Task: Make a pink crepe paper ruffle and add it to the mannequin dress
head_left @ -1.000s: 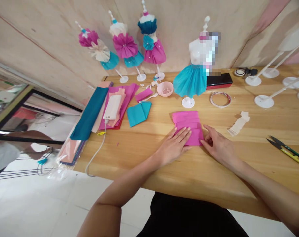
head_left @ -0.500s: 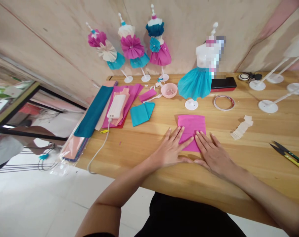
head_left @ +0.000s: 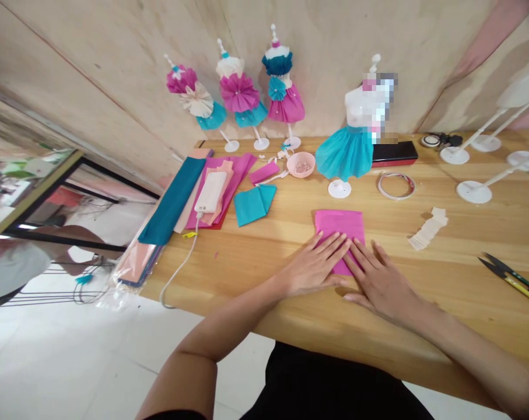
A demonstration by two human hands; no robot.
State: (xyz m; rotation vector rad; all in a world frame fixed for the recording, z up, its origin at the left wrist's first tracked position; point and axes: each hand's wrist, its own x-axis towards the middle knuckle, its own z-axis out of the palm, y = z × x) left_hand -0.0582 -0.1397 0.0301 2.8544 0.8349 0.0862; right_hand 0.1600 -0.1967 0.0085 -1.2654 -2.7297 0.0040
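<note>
Pink crepe paper (head_left: pixel 339 224), folded to a rectangle, lies flat on the wooden table (head_left: pixel 264 256), at 6 o'clock of the teal-skirted mannequin (head_left: pixel 345 153). Versus half a second ago: both hands have closed in, left fingers less splayed, fingertips now nearly meeting over the sheet's near half; paper in the same spot. Left hand (head_left: pixel 315 267) flat, palm down, fingers loosely together, pressing the near left part. Right hand (head_left: pixel 378 281) flat, fingers slightly spread, tips on the near right corner. Paper sits at 12 o'clock of both hands, near edge under the fingers. Tape roll (head_left: pixel 396 185) at 2 o'clock of the paper, teal paper piece (head_left: pixel 253 204) at 9 o'clock, snips (head_left: pixel 509 274) at 4 o'clock, well apart.
</note>
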